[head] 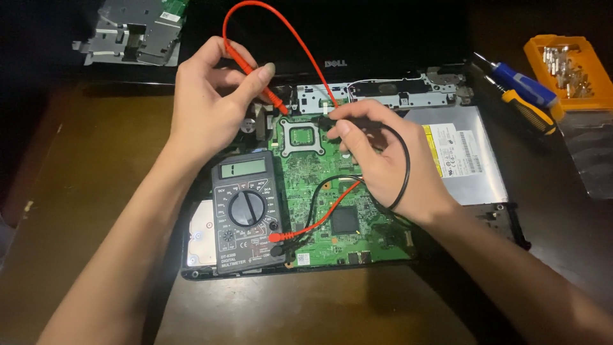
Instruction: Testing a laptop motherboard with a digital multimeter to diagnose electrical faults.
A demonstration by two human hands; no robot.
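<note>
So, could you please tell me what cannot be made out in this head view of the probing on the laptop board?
- Black probe tip: hidden under the right hand.
- Exact contact spot of the red probe on the motherboard: too small to tell; the left hand holds it.
- Dial setting of the multimeter: markings too small.
- Metal part top left: cut off by the edge, dark.
- Contents of the orange tray: blurred.

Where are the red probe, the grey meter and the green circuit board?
red probe (248, 71), head view, on its handle, held by the left hand.
grey meter (246, 211), head view, on its round dial.
green circuit board (313, 176), head view, on bare board below the square socket.
</note>
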